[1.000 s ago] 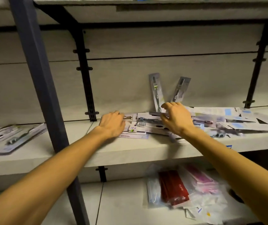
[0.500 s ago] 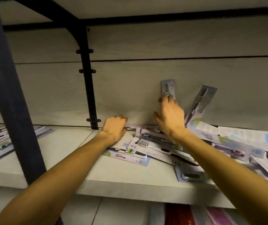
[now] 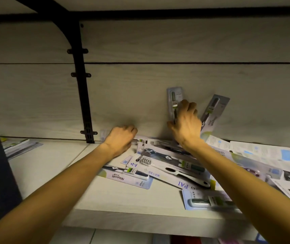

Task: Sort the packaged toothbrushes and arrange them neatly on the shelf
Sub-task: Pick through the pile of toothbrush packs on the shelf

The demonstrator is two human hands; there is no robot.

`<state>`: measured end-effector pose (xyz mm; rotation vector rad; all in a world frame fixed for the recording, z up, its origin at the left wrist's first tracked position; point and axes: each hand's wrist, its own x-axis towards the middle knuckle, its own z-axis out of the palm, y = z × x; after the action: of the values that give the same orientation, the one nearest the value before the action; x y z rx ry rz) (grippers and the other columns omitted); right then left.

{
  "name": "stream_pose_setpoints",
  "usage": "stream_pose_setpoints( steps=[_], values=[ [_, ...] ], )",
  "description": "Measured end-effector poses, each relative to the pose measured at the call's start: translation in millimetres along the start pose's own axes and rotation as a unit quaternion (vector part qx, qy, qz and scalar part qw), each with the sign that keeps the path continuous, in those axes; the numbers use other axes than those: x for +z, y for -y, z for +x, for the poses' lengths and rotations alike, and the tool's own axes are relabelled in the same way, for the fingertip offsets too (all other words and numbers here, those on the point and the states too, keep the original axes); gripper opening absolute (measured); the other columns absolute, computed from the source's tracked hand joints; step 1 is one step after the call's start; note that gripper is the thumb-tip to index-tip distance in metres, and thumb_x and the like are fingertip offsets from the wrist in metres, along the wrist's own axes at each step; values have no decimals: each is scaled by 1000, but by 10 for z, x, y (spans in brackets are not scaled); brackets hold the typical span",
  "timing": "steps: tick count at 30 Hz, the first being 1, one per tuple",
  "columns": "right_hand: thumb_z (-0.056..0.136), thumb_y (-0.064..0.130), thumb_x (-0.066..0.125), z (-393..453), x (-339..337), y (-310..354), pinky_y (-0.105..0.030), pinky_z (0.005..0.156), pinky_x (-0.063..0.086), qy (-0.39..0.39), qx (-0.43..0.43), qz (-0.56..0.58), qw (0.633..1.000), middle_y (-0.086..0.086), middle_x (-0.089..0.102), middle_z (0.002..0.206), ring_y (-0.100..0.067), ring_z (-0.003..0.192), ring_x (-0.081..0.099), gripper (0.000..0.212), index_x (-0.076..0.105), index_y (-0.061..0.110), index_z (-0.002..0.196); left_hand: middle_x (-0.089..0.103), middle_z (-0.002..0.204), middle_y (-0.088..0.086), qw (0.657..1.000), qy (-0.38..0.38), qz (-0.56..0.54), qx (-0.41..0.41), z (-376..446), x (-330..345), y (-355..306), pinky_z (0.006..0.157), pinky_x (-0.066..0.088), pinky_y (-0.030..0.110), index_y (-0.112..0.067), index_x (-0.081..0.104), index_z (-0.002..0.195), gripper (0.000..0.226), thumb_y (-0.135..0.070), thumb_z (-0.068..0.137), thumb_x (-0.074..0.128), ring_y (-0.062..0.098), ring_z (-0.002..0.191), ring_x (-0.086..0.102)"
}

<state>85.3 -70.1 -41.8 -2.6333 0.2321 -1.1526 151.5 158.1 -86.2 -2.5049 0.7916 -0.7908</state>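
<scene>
Right hand gripped an upright pack against the back panel, left hand curled closed at the panel's foot, loose packs below on the shelf

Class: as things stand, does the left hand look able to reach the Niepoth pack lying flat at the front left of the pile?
Probably yes. The Niepoth pack lies uncovered just below the left hand, with only bare shelf beside it.

Pale wood-grain shelf — black bracket — white-and-blue toothbrush packs.
</scene>
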Motion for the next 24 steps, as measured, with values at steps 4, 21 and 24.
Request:
stream_pose_setpoints(
  steps=[4, 21, 24],
  values=[
    [76, 34, 79, 42, 19, -23, -48, 77, 52, 10, 2, -9, 1000, -20, 51, 121, -41, 105, 53, 73, 39, 5, 129, 57, 116, 8, 999, -51, 13, 2, 29, -69, 95, 71, 47, 41, -13, 55, 115, 32, -22, 85, 60, 29, 105, 55],
    [82, 32, 72, 18, -234, 50, -49, 78, 57, -47, -62, 183, 980, -10, 55, 124, -33, 101, 61, 70, 34, 15, 137, 51, 127, 12, 991, -79, 21, -103, 193, -249, 307, 84, 41, 40, -11, 49, 126, 35, -35, 101, 44, 31, 115, 48],
    [84, 30, 71, 23, -314, 37, -47, 77, 57, -57, -72, 183, 979, -11, 53, 127, -33, 100, 62, 69, 34, 15, 139, 55, 119, 13, 990, -82, -36, -112, 175, -320, 304, 77, 43, 40, -10, 53, 116, 38, -39, 92, 56, 33, 107, 55]
  ],
)
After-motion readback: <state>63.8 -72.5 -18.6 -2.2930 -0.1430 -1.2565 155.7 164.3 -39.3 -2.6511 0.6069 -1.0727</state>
